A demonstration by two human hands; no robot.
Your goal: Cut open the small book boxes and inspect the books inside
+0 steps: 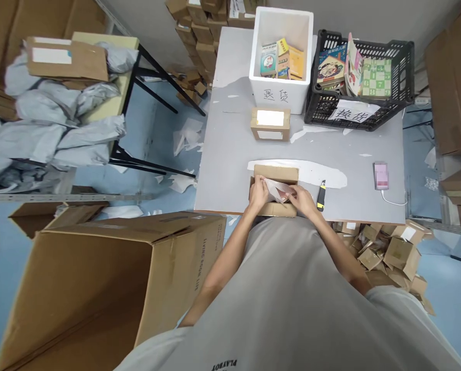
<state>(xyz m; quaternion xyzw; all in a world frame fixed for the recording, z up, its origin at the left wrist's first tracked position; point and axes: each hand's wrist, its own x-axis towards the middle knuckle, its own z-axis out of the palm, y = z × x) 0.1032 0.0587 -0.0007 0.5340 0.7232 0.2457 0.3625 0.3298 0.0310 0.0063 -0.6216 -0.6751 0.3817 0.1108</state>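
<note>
A small open cardboard box (276,172) lies at the table's near edge, its flaps spread. Inside it is a whitish, paper-like wrapping (275,187) with a reddish patch showing; what it covers is hidden. My left hand (258,191) grips the wrapping's left side, fingers at the box's inner edge. On the right, my right hand (302,200) pinches the wrapping's other end. A black and yellow utility knife (321,196) rests on the table just right of my right hand.
Beyond the box stand a closed carton (270,124), a white foam bin (280,93) and a black crate (402,77), both holding books. A phone (380,175) on a cable lies right. A large open carton (184,263) stands left; grey parcels (40,103) fill a side table.
</note>
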